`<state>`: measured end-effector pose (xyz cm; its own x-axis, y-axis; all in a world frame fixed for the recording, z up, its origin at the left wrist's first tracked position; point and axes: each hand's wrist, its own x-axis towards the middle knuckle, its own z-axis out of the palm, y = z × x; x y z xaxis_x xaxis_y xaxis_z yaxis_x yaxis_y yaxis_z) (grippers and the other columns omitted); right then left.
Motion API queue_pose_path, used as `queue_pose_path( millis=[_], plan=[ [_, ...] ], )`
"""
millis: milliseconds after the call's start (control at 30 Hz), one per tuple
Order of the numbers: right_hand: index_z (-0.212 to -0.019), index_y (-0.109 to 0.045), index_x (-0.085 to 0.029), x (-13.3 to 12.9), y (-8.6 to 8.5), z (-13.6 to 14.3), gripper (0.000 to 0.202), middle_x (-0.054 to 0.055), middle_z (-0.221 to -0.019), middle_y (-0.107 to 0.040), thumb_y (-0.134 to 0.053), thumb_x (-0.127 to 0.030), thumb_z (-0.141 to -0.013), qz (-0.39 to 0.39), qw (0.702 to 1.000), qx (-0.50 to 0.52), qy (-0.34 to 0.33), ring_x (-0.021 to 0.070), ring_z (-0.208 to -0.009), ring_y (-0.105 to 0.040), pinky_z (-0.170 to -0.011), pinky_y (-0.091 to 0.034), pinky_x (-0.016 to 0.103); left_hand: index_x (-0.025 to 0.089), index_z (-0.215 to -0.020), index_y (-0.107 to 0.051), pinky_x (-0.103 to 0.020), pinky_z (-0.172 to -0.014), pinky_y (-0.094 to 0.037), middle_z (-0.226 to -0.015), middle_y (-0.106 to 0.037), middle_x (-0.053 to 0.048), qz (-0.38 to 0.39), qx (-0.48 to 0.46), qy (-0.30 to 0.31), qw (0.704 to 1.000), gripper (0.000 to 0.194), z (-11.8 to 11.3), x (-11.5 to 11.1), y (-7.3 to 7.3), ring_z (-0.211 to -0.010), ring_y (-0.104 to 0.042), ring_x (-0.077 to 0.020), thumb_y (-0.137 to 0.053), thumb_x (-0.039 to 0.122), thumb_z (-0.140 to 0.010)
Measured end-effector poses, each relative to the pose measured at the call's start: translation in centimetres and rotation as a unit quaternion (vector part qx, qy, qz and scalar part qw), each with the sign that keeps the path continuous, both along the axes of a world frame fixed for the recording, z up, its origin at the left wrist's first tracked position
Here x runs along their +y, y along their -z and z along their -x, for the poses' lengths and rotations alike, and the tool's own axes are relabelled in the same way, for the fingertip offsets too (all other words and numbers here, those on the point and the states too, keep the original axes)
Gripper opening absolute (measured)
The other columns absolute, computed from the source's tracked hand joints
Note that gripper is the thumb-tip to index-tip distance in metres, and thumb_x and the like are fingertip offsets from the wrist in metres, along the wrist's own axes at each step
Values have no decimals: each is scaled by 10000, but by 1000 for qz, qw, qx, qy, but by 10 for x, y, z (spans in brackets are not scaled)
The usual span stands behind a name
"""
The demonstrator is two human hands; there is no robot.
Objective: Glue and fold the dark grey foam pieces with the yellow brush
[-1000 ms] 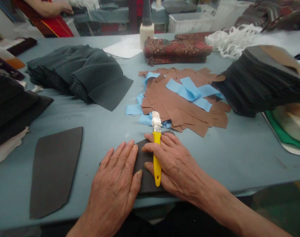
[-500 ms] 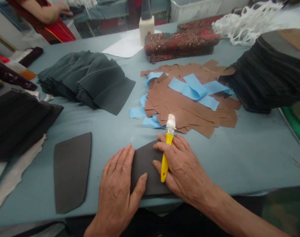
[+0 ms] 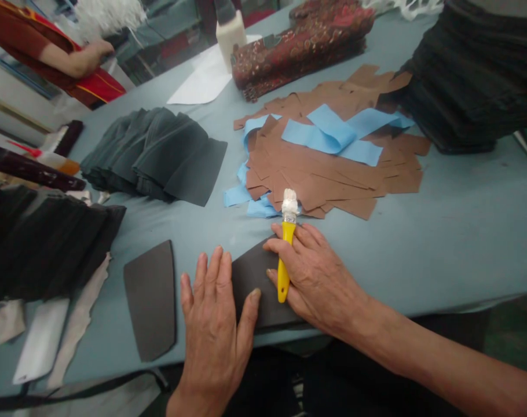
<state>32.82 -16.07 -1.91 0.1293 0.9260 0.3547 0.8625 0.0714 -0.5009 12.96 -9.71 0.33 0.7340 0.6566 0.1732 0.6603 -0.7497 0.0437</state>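
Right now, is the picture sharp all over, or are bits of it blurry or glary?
Head view: the yellow brush and the right hand holding it look fairly clear; head view, farther off: the black stack at upper right and the co-worker's arm look softer; head view, lighting: no strong glare on the dark sheet.

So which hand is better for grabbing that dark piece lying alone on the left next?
Probably the left hand: it's nearer the lone dark piece and holds no tool, while the right hand holds the yellow-handled brush.
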Motion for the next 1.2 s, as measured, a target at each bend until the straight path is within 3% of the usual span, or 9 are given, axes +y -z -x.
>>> queue_pose_path(
  millis=[200, 333, 500, 600, 733, 833, 933, 1033, 1200],
  plan=[
    [-1264, -614, -141, -2, 3, -1, 425, 252, -1466, -652, -535, -38, -860, -4, 1000, 7, 1, 391, -1324, -608, -1141, -463, 606, 96, -1616, -350, -534, -1269, -408, -1635, -532, -185, 32, -10, 86, 996, 548, -31, -6, 3, -1558, -464, -317, -368, 240, -1088],
    [-1265, -596, -134, -4, 6, -2, 430, 274, -1411, -674, -512, -23, -858, -30, 999, 7, -17, 408, -1335, -620, -1105, -486, 622, 57, -1589, -405, -538, -1272, -409, -1637, -526, -193, 25, -2, 77, 997, 548, -34, -8, 10, -1549, -474, -328, -356, 275, -1088],
    [-1296, -546, -208, -7, 4, -5, 370, 243, -1560, -578, -529, -57, -959, -58, 998, 23, -11, 369, -1480, -540, -1188, -412, 664, 60, -1567, -443, -553, -1245, -447, -1668, -482, -204, 20, 7, 57, 998, 548, -37, -9, 9, -1550, -474, -343, -339, 333, -1103],
    [-1293, -508, -243, -16, -8, -20, 268, 212, -1586, -563, -532, -159, -1039, -73, 991, 100, 46, 311, -1528, -511, -1210, -436, 602, 57, -1543, -476, -600, -1222, -453, -1636, -516, -221, 17, -1, 53, 998, 539, -39, -9, 8, -1521, -504, -383, -347, 349, -1109],
    [-1236, -475, -248, -39, -23, -47, 149, 215, -1530, -618, -504, -252, -1090, -81, 972, 156, 154, 264, -1436, -619, -1145, -532, 498, 35, -1536, -465, -658, -1165, -471, -1595, -544, -264, -3, -21, 63, 998, 570, -37, -5, 11, -1453, -558, -447, -358, 396, -1107],
    [-1191, -500, -250, -64, -27, -57, 121, 203, -1470, -676, -538, -280, -1080, -25, 981, 115, 155, 273, -1347, -692, -1086, -579, 486, 33, -1548, -428, -675, -1139, -486, -1557, -569, -292, -7, -22, 98, 995, 805, -34, 4, 9, -1398, -592, -483, -536, 628, -1016],
    [-1178, -522, -242, -83, -27, -53, 144, 215, -1449, -691, -587, -300, -1063, 25, 991, 68, 111, 294, -1320, -711, -1051, -607, 476, 34, -1546, -399, -692, -1100, -515, -1514, -583, -341, -16, 1, 150, 989, 1229, -31, 15, 4, -1340, -618, -527, -796, 823, -690],
    [-1135, -521, -231, -90, -30, -42, 294, 236, -1392, -717, -744, -353, -987, 58, 997, 23, 53, 343, -1235, -754, -952, -652, 471, 52, -1554, -369, -686, -1069, -542, -1495, -589, -354, -24, 32, 181, 983, 1382, -29, 23, 3, -1303, -640, -535, -884, 797, -510],
    [-1074, -547, -211, -89, -31, -34, 608, 196, -1139, -793, -1002, -398, -717, 111, 993, -22, 19, 396, -1053, -796, -791, -671, 484, 76, -1575, -328, -670, -1077, -542, -1487, -606, -318, -29, 42, 182, 982, 1229, -28, 29, 7, -1290, -653, -503, -841, 642, -614]
  ],
)
